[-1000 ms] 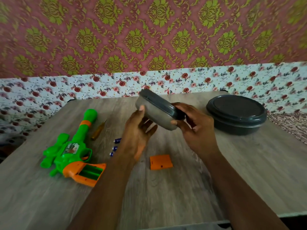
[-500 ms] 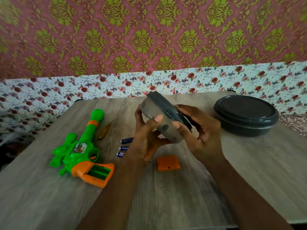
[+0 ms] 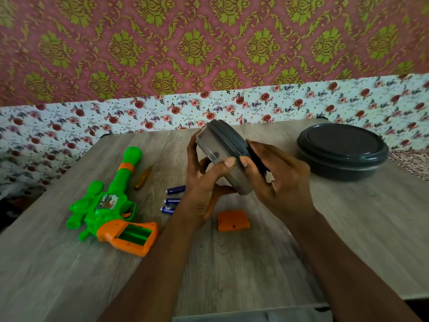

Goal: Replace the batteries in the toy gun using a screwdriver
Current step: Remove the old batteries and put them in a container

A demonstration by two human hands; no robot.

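Small round tub [image 3: 220, 156] held tilted above worktop [image 3: 255, 263] centre, dark lid [image 3: 234, 140] on. Left hand [image 3: 202, 189] curled round grey body; right hand [image 3: 281, 182] grips lid edge. Toy gun [image 3: 109, 205] lies flat at left, battery bay open. Screwdriver [image 3: 142, 177] just right of barrel. Three batteries [image 3: 173, 201] between gun and left hand. Orange cover [image 3: 233, 220] near side, below hands. Larger lidded tub [image 3: 341, 152] far right.

Table [image 3: 255, 263]: toy gun [image 3: 109, 205]; batteries [image 3: 173, 201]; screwdriver [image 3: 142, 176]; cover [image 3: 233, 220]; container [image 3: 342, 151]
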